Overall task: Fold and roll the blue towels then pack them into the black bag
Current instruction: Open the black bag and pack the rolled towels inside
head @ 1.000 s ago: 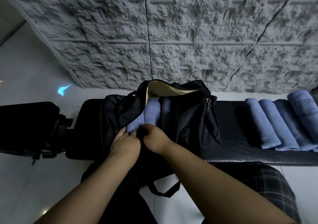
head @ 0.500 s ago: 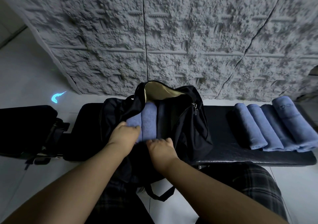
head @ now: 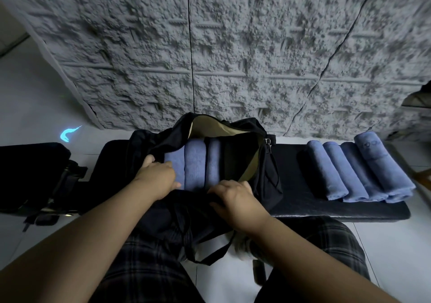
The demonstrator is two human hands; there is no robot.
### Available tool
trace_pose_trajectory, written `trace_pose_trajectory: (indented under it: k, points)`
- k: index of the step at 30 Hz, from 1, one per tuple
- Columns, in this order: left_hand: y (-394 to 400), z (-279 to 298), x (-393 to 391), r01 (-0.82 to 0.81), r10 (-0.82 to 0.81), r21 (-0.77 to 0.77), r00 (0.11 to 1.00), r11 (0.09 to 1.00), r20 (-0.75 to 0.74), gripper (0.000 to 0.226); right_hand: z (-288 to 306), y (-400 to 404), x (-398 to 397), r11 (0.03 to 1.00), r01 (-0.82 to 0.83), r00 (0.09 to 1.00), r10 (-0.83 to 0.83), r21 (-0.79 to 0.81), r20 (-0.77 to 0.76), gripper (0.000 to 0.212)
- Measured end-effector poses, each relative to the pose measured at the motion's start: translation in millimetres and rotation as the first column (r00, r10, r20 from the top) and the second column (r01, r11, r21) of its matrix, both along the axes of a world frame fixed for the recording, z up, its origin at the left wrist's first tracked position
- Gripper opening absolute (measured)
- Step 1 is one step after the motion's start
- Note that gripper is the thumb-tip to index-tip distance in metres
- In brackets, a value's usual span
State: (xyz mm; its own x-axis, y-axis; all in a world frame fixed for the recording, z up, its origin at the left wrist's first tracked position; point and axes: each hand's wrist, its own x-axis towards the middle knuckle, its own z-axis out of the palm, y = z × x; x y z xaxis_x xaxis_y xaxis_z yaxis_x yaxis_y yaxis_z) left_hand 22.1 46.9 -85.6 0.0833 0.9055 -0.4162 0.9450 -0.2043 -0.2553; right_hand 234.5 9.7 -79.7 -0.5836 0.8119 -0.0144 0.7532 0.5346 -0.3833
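Black bag (head: 263, 163) gapes open on the padded bench (head: 303, 200), three rolled blue towels (head: 194, 165) snug inside. Left hand (head: 158, 179) presses the leftmost roll, fingers together; right hand (head: 235, 197) curls over the bag's near rim. Four plush rolls (head: 356, 172) lie right of the bag. Rough stone wall (head: 233, 46) behind.

blue towels (head: 194, 163) in a black bag (head: 268, 174) with tan lining (head: 210, 128); dark plaid trousers (head: 149, 267); grey rough-textured wall (head: 233, 46)
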Motion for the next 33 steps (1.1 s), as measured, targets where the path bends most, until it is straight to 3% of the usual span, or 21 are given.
trace_pose_trajectory:
  k: [3,6,10,14,18,24,28,30,33]
  points:
    - [-8.4,8.1,5.5,0.043,-0.048,0.091,0.998,0.995,0.051,0.028,-0.4,1.9,2.0,0.995,0.098,0.989,-0.094,0.035,-0.111,0.03]
    - [-17.6,12.9,23.0,-0.051,-0.037,0.292,0.958,0.955,0.286,0.025,0.5,2.2,3.2,0.966,0.229,0.947,-0.191,0.125,-0.257,0.032]
    - [-26.4,13.1,58.4,-0.105,-0.196,0.526,0.852,0.844,0.485,0.024,11.4,4.3,16.8,0.929,0.335,0.868,-0.241,0.154,-0.435,0.024]
    - [-34.1,20.2,99.3,-0.124,-0.317,0.579,0.735,0.806,0.599,0.026,16.2,8.8,46.8,0.878,0.439,0.788,-0.274,0.191,-0.552,0.021]
    - [-35.4,19.1,130.7,-0.098,-0.375,0.569,0.659,0.817,0.652,0.028,8.4,18.8,96.5,0.765,0.61,0.698,-0.396,0.206,-0.596,0.025]
    - [-27.9,18.8,149.4,-0.041,-0.376,0.523,0.647,0.851,0.663,0.037,-19.7,37.7,187.6,0.474,0.868,0.482,-0.73,0.15,-0.485,0.02]
    - [-26.0,17.6,146.4,-0.054,-0.365,0.489,0.596,0.87,0.715,0.038,-32.9,50.2,242.8,0.306,0.942,0.333,-0.897,0.137,-0.291,0.046]
    - [-23.8,14.2,144.5,-0.065,-0.352,0.467,0.568,0.882,0.744,0.039,-34.9,57.6,264.2,0.199,0.976,0.212,-0.964,0.092,-0.16,0.064]
    - [-23.3,11.1,144.2,-0.077,-0.336,0.447,0.55,0.891,0.764,0.04,-36.2,70.5,289.6,0.103,0.989,0.108,-0.993,0.107,-0.042,0.074]
